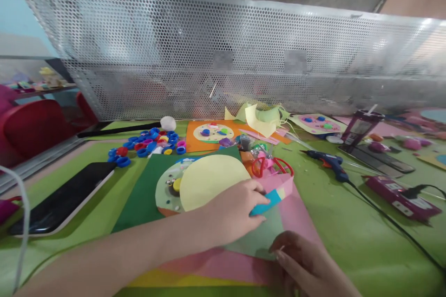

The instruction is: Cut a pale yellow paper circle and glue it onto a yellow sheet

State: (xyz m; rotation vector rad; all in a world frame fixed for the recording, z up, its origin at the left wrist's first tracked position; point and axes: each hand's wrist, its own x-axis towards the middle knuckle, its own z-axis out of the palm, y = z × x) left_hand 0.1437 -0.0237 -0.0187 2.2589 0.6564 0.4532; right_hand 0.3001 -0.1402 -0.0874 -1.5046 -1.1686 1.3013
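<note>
My left hand (pixel 240 206) reaches across the stacked sheets, thumb and fingers closed on a blue paper strip (pixel 267 203) with a pale yellow end. Near the lower corner of a light green sheet (pixel 256 236), my right hand (pixel 308 262) is closed in a pinch; a small pale sliver shows at its fingertips, too little to name. Pink paper (pixel 301 213) lies beneath the green sheet. A pale yellow paper oval (pixel 212 178) partly covers a decorated light green disc (pixel 167 195) on a dark green sheet (pixel 134 206). Red-handled scissors (pixel 284 165) lie just beyond my left hand.
A phone (pixel 66 197) lies at left, near several bottle caps (pixel 149 141). On the right are a blue glue gun (pixel 329 164) with its cord, a power strip (pixel 400 197) and a dark cup (pixel 362 127). A perforated metal panel (pixel 188 37) stands behind the table.
</note>
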